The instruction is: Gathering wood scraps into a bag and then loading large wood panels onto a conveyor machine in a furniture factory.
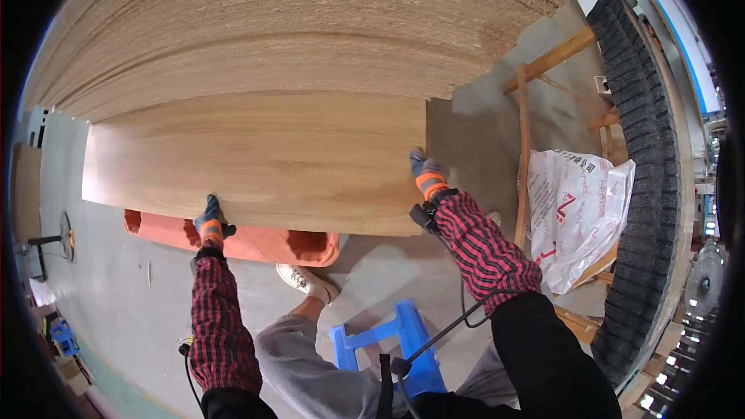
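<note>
A long wood-grain board (264, 163) lies flat in front of me, with its far long side beside a tall stack of boards. My left hand (209, 221), in a grey and orange glove, grips the near long edge; its thumb lies on top and the other fingers are hidden below. At the board's right end, my right hand (425, 174) holds the short edge in a matching glove, its fingers partly out of sight. Under the near edge an orange-red plastic pallet (256, 245) shows, with dark openings in its side.
Stacked particle boards (310, 39) rise along the far side. A blue plastic stool (380, 334) stands near my legs. To the right are a wooden frame (523, 147), a white printed plastic sheet (578, 209) and a dark ribbed roller conveyor or belt (636, 147). A fan-like object (66, 237) stands at left.
</note>
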The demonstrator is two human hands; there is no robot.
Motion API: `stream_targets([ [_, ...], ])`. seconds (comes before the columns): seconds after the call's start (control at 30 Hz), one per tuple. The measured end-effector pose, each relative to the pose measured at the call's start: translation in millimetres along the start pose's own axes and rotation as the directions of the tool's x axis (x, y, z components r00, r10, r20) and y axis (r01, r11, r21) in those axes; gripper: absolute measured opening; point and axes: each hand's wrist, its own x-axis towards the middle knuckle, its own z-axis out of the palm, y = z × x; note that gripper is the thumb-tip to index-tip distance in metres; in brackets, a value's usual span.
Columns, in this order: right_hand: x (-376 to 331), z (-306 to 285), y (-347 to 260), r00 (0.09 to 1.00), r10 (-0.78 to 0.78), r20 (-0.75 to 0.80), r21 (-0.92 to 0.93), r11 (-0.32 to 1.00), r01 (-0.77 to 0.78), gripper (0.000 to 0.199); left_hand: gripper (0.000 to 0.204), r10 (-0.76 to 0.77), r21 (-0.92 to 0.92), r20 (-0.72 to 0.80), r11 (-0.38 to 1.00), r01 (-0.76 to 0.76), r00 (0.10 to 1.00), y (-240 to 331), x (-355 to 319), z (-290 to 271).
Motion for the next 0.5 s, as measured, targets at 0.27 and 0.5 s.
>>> stream_targets([
  [0.27,-28,-155,49,0.722,-0.522,0.454,0.844,-0.009,-0.537,0.021,0.053,0.575,-0.021,0.522,0.747,-0.664,0.630,36,-139,37],
  [0.5,-105,-478,136,0.971,0.193,-0.145,0.989,0.012,0.145,0.063,0.053,0.516,-0.305,0.648,0.850,0.429,-0.561,193,-567,-32],
])
